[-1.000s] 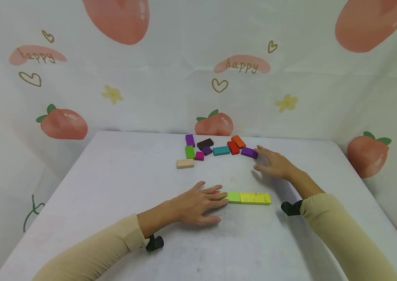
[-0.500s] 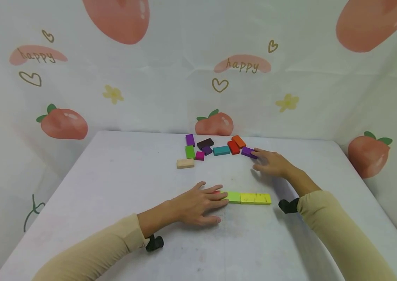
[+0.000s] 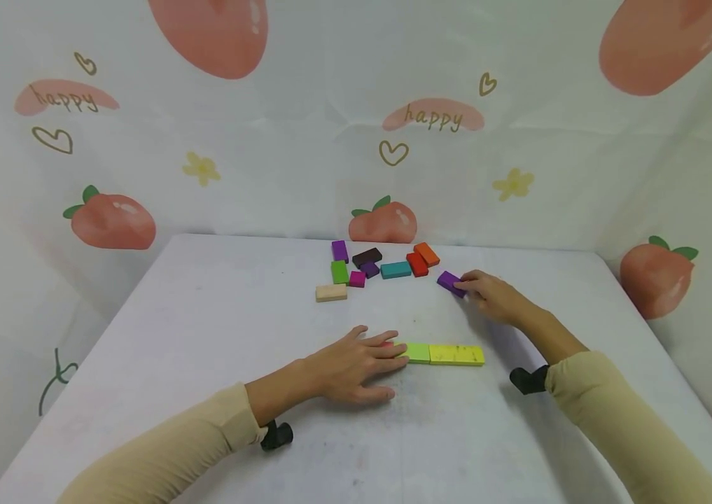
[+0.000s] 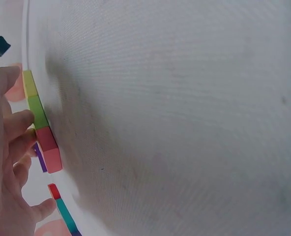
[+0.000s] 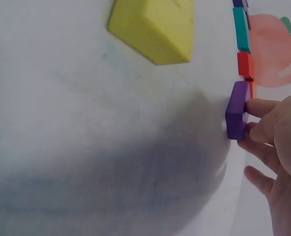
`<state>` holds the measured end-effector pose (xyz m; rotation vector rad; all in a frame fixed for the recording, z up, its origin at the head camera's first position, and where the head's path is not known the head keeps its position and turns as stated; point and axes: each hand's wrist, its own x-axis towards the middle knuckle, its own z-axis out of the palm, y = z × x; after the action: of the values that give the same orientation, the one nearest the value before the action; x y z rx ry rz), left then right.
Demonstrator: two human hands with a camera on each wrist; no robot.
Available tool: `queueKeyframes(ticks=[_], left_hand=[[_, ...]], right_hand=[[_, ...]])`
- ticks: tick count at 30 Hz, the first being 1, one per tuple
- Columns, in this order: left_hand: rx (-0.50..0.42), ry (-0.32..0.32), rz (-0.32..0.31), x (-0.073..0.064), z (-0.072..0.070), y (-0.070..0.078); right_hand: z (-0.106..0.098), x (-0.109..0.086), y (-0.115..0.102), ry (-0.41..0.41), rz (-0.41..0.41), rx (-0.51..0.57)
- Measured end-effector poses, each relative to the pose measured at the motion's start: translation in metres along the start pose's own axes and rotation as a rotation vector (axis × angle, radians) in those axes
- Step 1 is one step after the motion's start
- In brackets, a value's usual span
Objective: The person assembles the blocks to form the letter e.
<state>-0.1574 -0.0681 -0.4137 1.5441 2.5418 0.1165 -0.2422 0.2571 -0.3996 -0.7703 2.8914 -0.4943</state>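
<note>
My left hand (image 3: 356, 367) lies with spread, fairly straight fingers over the left end of a row of blocks. Its fingertips touch the light green block (image 3: 419, 353) and the red-pink block (image 4: 49, 150), which is mostly hidden by the hand in the head view. To the right the row continues with a yellow block (image 3: 456, 355). Farther back, my right hand (image 3: 497, 297) pinches one end of a purple block (image 3: 451, 283). In the right wrist view, fingers are bent against that purple block (image 5: 238, 110), which stays low at the white tabletop.
Near the table's back edge lie several loose blocks: a red block (image 3: 417, 264), an orange block (image 3: 427, 254), a teal block (image 3: 396, 269), a dark brown block (image 3: 367, 257), a green block (image 3: 339, 272) and a bare wooden block (image 3: 331, 292). A printed cloth (image 3: 292, 175) hangs behind.
My right fingers have closed on the purple block and drawn it slightly toward me and right, away from the red and orange blocks. The left hand has stayed in place.
</note>
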Motion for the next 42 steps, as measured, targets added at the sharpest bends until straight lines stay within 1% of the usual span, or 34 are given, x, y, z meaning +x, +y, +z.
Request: queueKeyframes(ticks=[11, 22, 29, 35, 42], left_hand=[[0.000, 0.013, 0.014, -0.001, 0.002, -0.001], [-0.001, 0.023, 0.020, -0.001, 0.000, -0.001], [0.001, 0.018, 0.015, -0.001, 0.000, 0.000], [0.006, 0.012, 0.012, -0.001, 0.000, 0.000], [0.017, 0.026, 0.021, -0.001, 0.002, -0.001]], right_hand=[[0.001, -0.019, 0.002, -0.005, -0.055, -0.028], [0.003, -0.040, -0.005, -0.012, -0.038, -0.019], [0.008, -0.052, -0.004, 0.017, -0.060, -0.001], [0.012, -0.061, -0.005, 0.035, -0.061, 0.009], [0.013, -0.070, -0.007, 0.037, -0.057, 0.007]])
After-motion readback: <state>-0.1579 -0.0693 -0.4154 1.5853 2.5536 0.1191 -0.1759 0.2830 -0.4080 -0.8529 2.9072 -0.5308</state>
